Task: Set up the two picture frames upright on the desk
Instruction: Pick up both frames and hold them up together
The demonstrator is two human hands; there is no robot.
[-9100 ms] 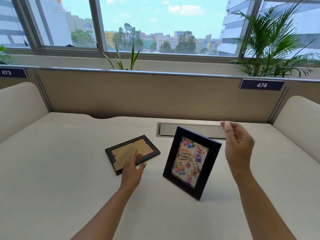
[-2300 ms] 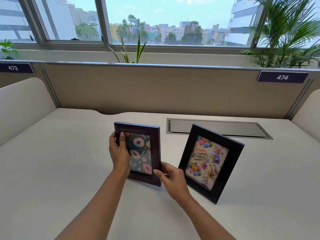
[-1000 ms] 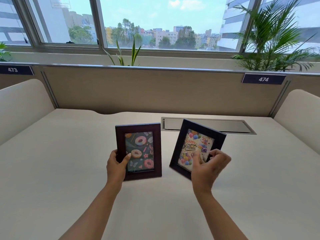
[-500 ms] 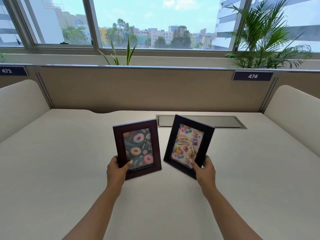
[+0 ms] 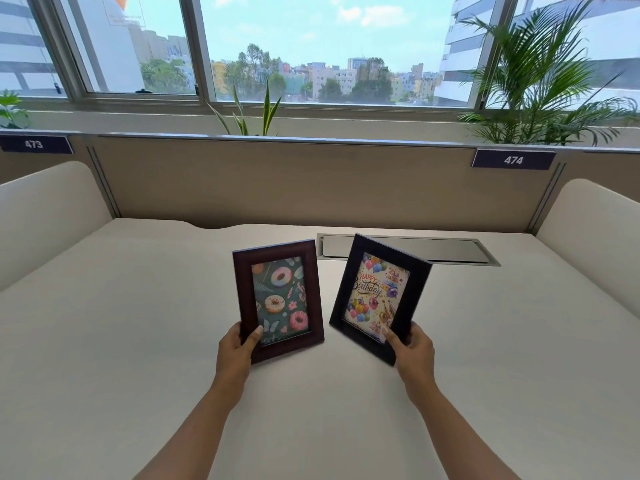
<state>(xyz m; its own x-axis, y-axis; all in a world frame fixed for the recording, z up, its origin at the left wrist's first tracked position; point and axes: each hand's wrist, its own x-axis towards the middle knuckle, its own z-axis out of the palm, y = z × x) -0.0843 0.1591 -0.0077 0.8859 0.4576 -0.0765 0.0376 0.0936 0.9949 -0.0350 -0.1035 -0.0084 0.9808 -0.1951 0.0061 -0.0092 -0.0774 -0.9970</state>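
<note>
White desk surface (image 5: pixel 104 341) is seen across the lower two thirds of the picture, closed at the back by a beige partition (image 5: pixel 311 181) under a wide window (image 5: pixel 311 46); a palm plant (image 5: pixel 540 81) is noted upper right, a spiky plant (image 5: pixel 256 112) top centre. Number plates 473 (image 5: pixel 34 144) and 474 (image 5: pixel 513 160) are fixed at far left and right of the partition. A grey cable hatch (image 5: pixel 450 251) is set into the desk right of centre. Two frames are held upright at picture centre, near each other but apart. The brown frame with doughnut print (image 5: pixel 278 299) stands left of centre, roughly square to the camera; the black frame with birthday print (image 5: pixel 379 296) stands right of centre, turned at an angle, its top overlapping the hatch. The left hand (image 5: pixel 235 351) is pinched on the brown frame's lower left corner, thumb on the front. The right hand (image 5: pixel 414 351) is pinched on the black frame's lower right corner, thumb likewise in front. Whether either base is resting fully on the desk cannot be told.
</note>
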